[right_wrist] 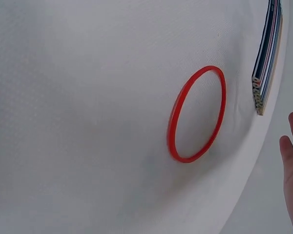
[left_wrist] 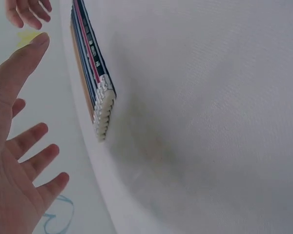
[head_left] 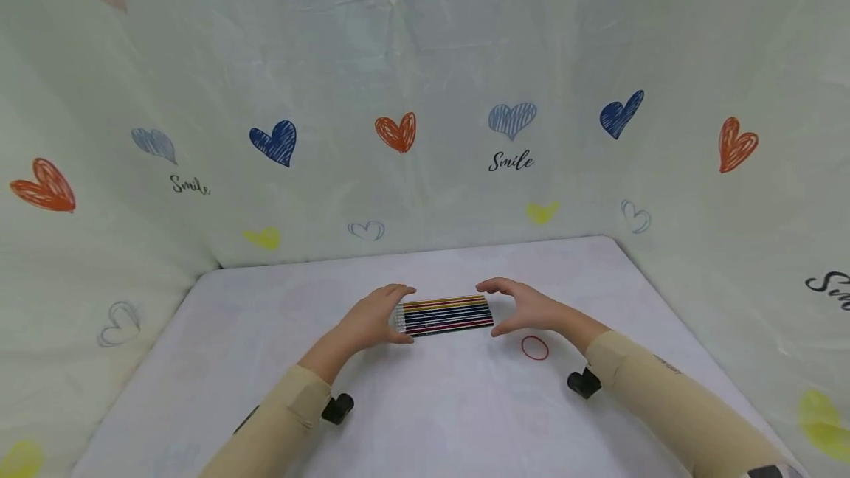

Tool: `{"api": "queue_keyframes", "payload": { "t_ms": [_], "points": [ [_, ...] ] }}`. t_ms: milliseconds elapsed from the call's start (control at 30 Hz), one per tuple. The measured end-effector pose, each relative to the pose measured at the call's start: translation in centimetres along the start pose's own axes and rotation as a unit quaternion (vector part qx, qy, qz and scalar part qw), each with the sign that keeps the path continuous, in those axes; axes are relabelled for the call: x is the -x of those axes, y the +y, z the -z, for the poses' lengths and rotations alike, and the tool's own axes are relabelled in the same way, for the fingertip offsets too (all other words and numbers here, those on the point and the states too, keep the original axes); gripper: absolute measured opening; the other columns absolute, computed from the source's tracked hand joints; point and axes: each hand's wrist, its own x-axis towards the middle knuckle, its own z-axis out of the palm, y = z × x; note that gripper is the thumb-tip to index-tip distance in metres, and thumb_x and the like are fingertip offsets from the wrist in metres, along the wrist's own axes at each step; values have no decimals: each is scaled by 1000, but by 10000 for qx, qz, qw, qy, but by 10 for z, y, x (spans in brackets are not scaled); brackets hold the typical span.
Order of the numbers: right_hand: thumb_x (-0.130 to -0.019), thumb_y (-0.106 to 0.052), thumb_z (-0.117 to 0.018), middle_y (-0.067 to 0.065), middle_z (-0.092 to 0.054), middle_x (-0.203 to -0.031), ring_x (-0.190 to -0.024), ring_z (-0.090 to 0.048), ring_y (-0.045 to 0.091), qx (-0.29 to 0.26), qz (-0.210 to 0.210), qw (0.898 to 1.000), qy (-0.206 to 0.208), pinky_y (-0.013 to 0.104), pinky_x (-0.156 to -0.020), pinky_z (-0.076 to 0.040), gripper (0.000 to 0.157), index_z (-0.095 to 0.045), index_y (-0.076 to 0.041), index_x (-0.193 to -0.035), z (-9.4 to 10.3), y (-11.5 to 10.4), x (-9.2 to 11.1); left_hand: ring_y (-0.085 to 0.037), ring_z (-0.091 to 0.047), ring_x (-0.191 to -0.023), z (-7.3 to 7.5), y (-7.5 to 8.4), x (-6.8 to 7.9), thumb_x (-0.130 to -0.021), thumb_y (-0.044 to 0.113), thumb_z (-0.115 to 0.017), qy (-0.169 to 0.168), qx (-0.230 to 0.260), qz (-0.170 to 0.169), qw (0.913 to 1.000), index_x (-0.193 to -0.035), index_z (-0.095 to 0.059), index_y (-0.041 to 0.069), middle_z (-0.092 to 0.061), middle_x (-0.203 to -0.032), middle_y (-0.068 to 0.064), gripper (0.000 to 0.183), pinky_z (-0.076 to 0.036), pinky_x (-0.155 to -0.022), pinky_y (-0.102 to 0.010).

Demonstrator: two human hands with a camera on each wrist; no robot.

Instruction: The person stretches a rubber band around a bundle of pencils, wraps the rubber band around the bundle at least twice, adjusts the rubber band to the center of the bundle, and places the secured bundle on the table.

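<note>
A flat row of several pencils (head_left: 448,316), striped in dark blue, red and yellow, lies side by side on the white table. Their white eraser ends (left_wrist: 105,109) point left, in metal ferrules. My left hand (head_left: 375,319) is spread around that end, fingers and thumb apart. At the opposite end, where the pencils' flat tips (right_wrist: 257,95) show in the right wrist view, my right hand (head_left: 531,308) curves with thumb and fingers parted. Neither hand grips anything. A red rubber band (head_left: 534,347) lies just in front of the right hand.
The white table (head_left: 279,360) has a rounded far right corner. Behind it and at both sides hangs a pale curtain (head_left: 451,43) printed with hearts and "Smile". Small black cameras (head_left: 339,409) sit at both wrists, beside beige sleeves (head_left: 279,419).
</note>
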Motion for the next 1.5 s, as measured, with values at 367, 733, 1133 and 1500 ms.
{"api": "queue_keyframes", "payload": {
  "t_ms": [367, 733, 1133, 1500],
  "points": [
    [-71, -17, -88, 4, -52, -138, -136, -37, 30, -197, -198, 9974, -661, 54, -111, -23, 79, -48, -9, -138, -5, 3, -39, -26, -42, -130, -13, -11, -33, -67, 34, -91, -508, 413, -158, 9977, -140, -48, 17, -48, -140, -6, 86, -34, -108, -43],
    [-68, -23, -91, 0, -51, -134, -124, -45, 23, -48, -795, 9925, -928, 47, -104, -35, 80, -50, -17, -137, -17, 10, -65, -22, -43, -122, -21, -9, -58, -66, 40, -91, -1143, 270, -371, 9924, -139, -49, 18, -51, -133, -2, 87, -37, -104, -40],
    [-66, -26, -91, -3, -46, -118, -106, -46, 15, 521, -1026, 9879, -1038, 39, -95, -40, 78, -52, -20, -133, -28, 15, -69, -16, -45, -107, -29, -13, -67, -65, 37, -91, -1386, -186, -107, 9901, -131, -54, 17, -53, -112, 4, 78, -41, -97, -35],
    [-67, -24, -91, -5, -47, -113, -104, -46, 14, 796, -992, 9856, -1115, 38, -94, -40, 70, -56, -18, -128, -30, 14, -70, -14, -46, -102, -32, -14, -69, -66, 37, -91, -1477, -219, -175, 9886, -127, -55, 15, -52, -105, 5, 74, -42, -95, -33]
  ]
}}
